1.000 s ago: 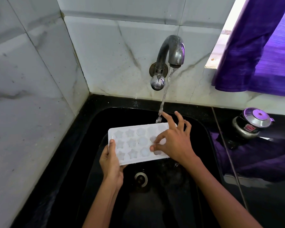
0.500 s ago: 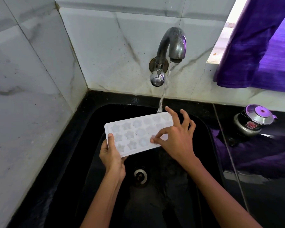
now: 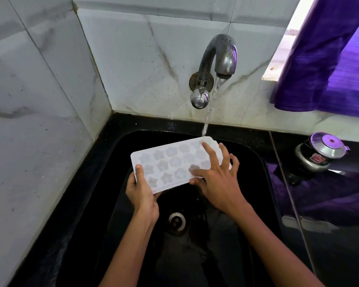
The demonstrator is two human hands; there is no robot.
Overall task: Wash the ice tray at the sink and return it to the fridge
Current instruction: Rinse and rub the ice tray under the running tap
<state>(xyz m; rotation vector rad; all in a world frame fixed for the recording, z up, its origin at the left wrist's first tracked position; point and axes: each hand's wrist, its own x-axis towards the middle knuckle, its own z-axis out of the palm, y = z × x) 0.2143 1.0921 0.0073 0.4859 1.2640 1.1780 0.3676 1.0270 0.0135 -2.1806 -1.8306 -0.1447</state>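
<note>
Both hands hold the white ice tray (image 3: 170,164) over the black sink (image 3: 255,162) — water from the tap (image 3: 218,59) hits its far corner. Left hand (image 3: 141,193) grips the near-left corner; right hand (image 3: 218,179) presses spread fingers on the cells.

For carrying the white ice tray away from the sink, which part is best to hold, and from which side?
Probably the flat rim at a short end, from the side, thumb on top, as the left hand holds the ice tray now. The moulded cups give no firm grip.
</note>
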